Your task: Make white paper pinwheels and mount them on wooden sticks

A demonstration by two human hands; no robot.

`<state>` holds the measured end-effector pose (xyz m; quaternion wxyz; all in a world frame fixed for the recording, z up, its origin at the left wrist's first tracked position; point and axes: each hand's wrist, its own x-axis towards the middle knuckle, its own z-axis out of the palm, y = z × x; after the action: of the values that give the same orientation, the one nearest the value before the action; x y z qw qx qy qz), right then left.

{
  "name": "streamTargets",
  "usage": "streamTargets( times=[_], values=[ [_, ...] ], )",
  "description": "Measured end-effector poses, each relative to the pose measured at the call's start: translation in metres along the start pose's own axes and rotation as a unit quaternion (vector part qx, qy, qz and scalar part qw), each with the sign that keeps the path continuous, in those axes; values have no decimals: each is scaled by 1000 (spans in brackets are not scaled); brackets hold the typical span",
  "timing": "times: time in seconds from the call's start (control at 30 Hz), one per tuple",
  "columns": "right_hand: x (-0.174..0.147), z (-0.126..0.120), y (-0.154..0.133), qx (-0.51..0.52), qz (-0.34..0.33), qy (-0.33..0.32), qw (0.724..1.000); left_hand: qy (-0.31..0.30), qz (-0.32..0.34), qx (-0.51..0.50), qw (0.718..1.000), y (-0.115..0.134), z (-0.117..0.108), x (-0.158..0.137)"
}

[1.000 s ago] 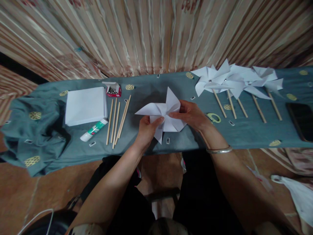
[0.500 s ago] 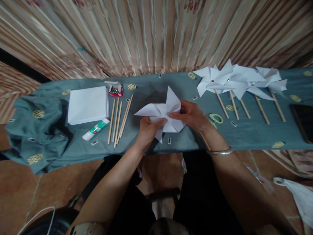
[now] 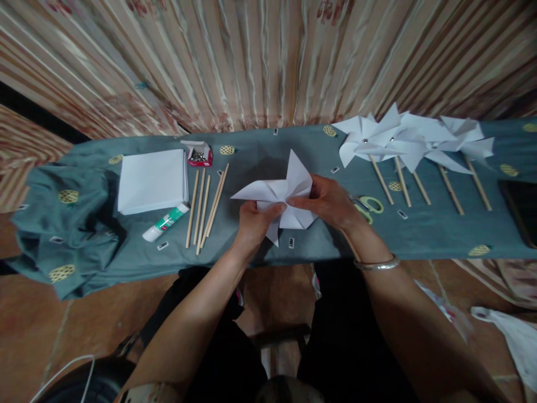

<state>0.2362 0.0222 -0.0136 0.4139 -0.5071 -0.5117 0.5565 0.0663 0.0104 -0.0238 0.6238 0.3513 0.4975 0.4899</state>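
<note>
2 forearms (image 3: 201, 308) reach forward; left grip (image 3: 257, 224) and right grip (image 3: 331, 201) pinch, 2 thumbs (image 3: 274, 212) pointing inward, nearly meeting at their tips.

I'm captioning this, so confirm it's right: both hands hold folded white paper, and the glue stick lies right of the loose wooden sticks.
The head view shows the glue stick left, not right, of the loose wooden sticks; the left hand and right hand do hold folded white paper.

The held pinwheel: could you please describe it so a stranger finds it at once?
On the table, look between the loose sticks and the pinwheel group. The left hand and right hand hold this pinwheel; unlike that group, it shows no stick.
</note>
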Motion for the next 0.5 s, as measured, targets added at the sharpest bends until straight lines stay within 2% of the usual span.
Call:
streamTargets(
  times=[0.33, 0.43, 0.5],
  values=[
    [-1, 9, -4, -28, -26, 24, 999, 19, -7, -31, 999, 4, -3, 2],
    [2, 2, -7, -46, -38, 68, 996, 23, -5, -56, 998, 7, -5, 3],
    [4, -6, -8, -52, -60, 119, 990, 28, -7, -63, 998, 9, -7, 3]
  ],
)
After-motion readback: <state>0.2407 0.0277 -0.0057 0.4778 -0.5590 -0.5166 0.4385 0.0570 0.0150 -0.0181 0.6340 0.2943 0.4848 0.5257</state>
